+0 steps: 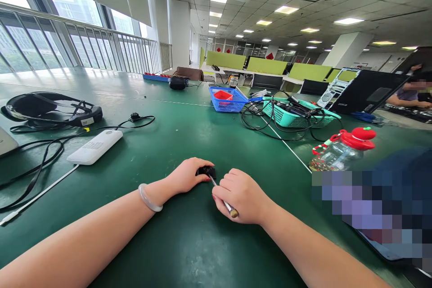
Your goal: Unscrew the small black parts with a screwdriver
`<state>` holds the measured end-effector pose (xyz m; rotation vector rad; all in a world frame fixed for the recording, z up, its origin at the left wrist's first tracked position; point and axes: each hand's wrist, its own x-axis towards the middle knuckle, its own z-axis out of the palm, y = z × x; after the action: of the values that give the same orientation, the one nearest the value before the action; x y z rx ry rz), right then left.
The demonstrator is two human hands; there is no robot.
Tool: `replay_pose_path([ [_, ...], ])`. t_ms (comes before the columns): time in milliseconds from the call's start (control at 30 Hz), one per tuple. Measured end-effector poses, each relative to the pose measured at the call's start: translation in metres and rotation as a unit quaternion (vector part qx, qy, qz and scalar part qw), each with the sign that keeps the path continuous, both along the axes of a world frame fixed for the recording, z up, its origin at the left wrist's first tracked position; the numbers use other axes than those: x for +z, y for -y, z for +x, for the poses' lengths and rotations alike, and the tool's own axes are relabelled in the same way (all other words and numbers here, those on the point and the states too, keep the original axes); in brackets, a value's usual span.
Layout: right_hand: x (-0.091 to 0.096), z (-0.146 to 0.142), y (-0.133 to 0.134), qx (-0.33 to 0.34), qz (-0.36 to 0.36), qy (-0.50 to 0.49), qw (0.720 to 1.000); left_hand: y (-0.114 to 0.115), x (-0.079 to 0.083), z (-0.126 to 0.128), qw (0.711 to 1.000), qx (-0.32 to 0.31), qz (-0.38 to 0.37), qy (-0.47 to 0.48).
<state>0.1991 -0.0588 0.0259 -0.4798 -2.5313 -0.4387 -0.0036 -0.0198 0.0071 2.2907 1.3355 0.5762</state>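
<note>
Near the middle of the green table, my left hand [189, 174] grips a small black part [211, 172] between thumb and fingers. What exactly the part is cannot be made out. A slim metal screwdriver [231, 209] with a gold-brown end is closed in my right hand [241, 195]. Its thin shaft slants up and to the left, and the tip meets the black part at my left thumb. My right fingers cover the middle of the tool. A pale bangle [149, 198] circles my left wrist.
On the left lie a headset [54, 110], a white power bank [96, 146] and black cables. Farther back stand a blue basket [229, 107] and a teal basket [286, 119] of cables. A red-lidded bottle [340, 153] is at right, near a blurred-out area.
</note>
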Motion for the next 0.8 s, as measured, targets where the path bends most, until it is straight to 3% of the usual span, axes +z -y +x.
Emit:
replay_pose_path([
  [800, 0.0021, 0.002, 0.0005, 0.015, -0.02, 0.034, 0.999, 0.0025, 0.0009, 0.0001, 1.0, 0.011, 0.01, -0.017],
])
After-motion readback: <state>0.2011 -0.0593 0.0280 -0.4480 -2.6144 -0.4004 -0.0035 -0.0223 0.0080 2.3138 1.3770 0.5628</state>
